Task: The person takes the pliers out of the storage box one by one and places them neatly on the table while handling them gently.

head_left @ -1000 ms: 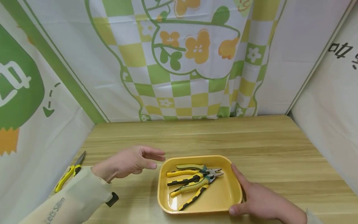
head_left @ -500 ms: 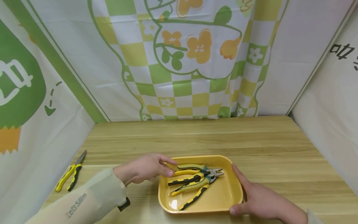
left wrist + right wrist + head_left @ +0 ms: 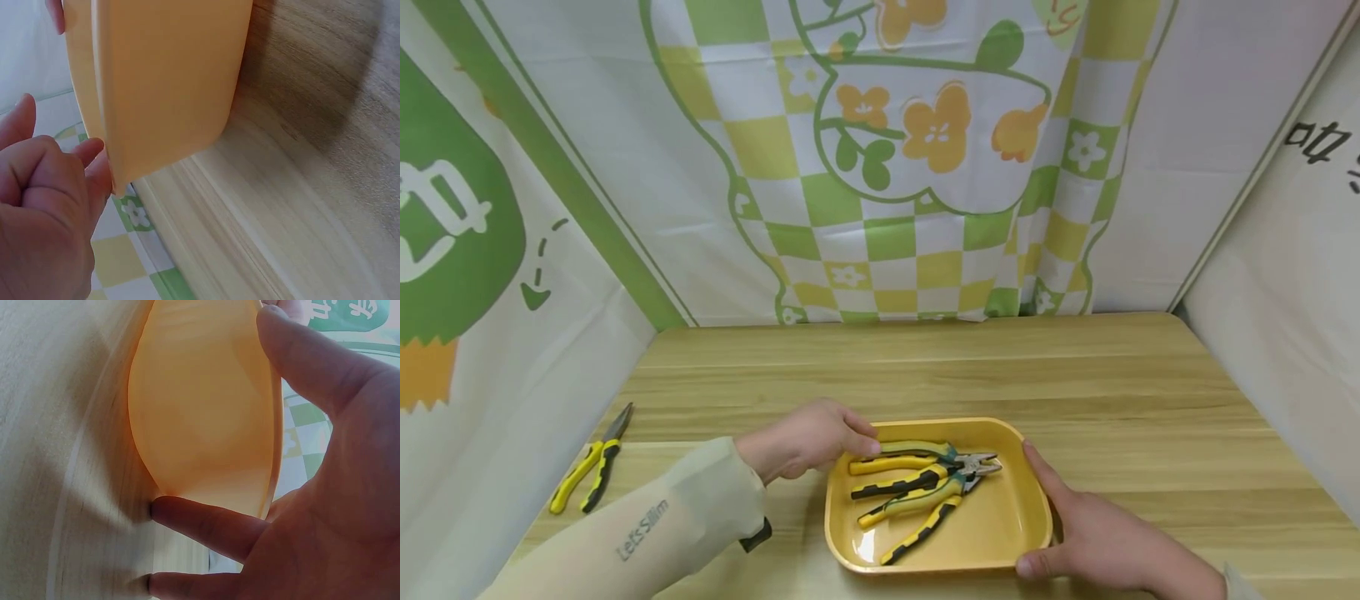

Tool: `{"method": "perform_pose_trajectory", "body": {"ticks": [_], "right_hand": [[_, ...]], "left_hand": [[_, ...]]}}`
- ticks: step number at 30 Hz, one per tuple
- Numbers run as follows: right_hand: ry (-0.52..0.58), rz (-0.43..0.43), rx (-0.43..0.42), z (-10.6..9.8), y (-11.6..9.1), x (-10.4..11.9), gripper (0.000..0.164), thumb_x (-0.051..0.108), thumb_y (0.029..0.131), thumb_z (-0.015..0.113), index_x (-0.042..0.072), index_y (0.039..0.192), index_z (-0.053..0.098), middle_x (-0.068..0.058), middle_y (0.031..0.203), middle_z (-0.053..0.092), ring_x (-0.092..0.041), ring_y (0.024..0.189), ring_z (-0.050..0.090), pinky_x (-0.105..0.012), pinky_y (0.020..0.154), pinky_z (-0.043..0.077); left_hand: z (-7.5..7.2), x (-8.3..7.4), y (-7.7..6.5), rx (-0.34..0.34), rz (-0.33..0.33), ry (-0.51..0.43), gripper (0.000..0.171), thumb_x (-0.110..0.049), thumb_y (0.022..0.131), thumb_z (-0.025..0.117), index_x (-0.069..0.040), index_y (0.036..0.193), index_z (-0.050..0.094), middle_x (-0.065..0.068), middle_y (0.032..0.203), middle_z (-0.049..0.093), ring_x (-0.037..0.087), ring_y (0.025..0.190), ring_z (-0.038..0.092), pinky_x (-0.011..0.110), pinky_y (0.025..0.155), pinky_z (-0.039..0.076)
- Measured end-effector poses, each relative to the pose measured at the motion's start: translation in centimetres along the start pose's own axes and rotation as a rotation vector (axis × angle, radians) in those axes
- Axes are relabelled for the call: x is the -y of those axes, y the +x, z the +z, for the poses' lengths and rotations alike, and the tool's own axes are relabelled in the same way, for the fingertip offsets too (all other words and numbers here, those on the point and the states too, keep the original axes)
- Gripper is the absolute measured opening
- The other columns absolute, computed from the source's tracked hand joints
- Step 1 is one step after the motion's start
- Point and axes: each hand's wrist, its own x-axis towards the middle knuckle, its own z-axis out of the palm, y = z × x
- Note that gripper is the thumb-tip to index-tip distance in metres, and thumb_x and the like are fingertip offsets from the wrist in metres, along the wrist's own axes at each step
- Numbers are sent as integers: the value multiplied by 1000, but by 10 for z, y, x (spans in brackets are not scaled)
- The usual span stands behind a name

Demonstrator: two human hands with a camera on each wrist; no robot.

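Note:
A yellow plastic box [image 3: 992, 542] stands on the wooden table, holding several pliers [image 3: 917, 483] with yellow, green and black handles. My right hand [image 3: 1101, 529] grips its right end, thumb at the near corner and a finger at the far one. In the right wrist view the other fingers [image 3: 200, 525] lie along the outer wall. At the far left corner, my left hand [image 3: 820, 437] has its thumb over the rim near a green handle's end. In the left wrist view its bent fingers [image 3: 94, 169] touch the rim, and the thumb [image 3: 22, 119] is apart from them.
Long-nose pliers [image 3: 593, 462] with yellow and black handles lie spread at the table's left edge. A checkered curtain [image 3: 895, 250] hangs behind the table [image 3: 760, 367], and pale cloth walls close both sides.
My left hand has come rightward from beside the box to its far left corner, its fingers drawing in. The box, the pliers and my right hand stay in place.

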Motion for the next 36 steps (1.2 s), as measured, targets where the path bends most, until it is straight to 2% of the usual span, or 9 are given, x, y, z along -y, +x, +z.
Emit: {"method": "perform_pose_trajectory", "body": {"ticks": [4,7,11,14,16,19,24,33,36], "right_hand": [[-3,3,0,0,0,0,134,62,71,81,11,160,-6,-14,103,70,-24,94,63,-54,88,48],[0,13,5,-1,0,0,134,62,71,81,11,160,-6,-17,106,69,-25,96,63,-55,89,47],[10,26,15,-2,1,0,134,61,71,81,11,160,-5,-17,107,69,-24,96,62,-55,90,47],[15,29,16,-2,1,0,134,60,71,82,11,160,-5,-16,107,69,-24,96,62,-55,90,46],[19,30,14,-2,0,0,134,60,71,82,12,160,-5,-17,108,69,-24,97,62,-56,90,46],[16,27,9,-1,0,0,134,60,71,82,12,160,-6,-17,108,69,-25,97,62,-57,91,46],[10,30,6,1,0,0,134,61,70,82,12,160,-6,-17,107,69,-24,96,62,-56,90,46],[9,35,2,1,1,-1,135,60,70,82,11,160,-5,-21,112,67,-26,98,62,-56,91,46],[19,37,8,1,2,-2,134,59,71,83,12,160,-6,-22,112,67,-27,98,62,-57,90,46]], "left_hand": [[2,-2,2,11,-15,14,45,-20,90,77,-3,129,65,5,101,72,8,44,23,22,43,26],[5,-5,3,3,-34,68,47,-23,89,78,-3,129,66,6,101,72,10,46,24,25,47,33],[10,-9,5,-37,-48,187,48,-29,86,80,-1,123,68,6,107,69,14,63,52,37,67,52],[15,-11,7,-41,-60,222,50,-31,85,81,0,121,68,4,99,68,14,69,56,38,71,53],[18,-12,8,-29,-80,204,53,-31,85,81,2,123,66,0,79,62,11,54,45,31,56,47],[20,-13,10,-3,-100,156,58,-29,87,80,6,129,61,2,70,59,9,42,22,25,44,28],[20,-14,9,-4,-78,122,53,-24,88,78,8,127,61,11,94,69,8,41,23,23,43,28],[13,-14,9,3,-43,-40,32,-15,93,72,5,117,68,12,102,72,7,42,24,21,43,26],[14,-15,9,7,-37,-35,28,-14,94,70,3,116,69,10,103,72,7,41,25,20,41,26]]}}
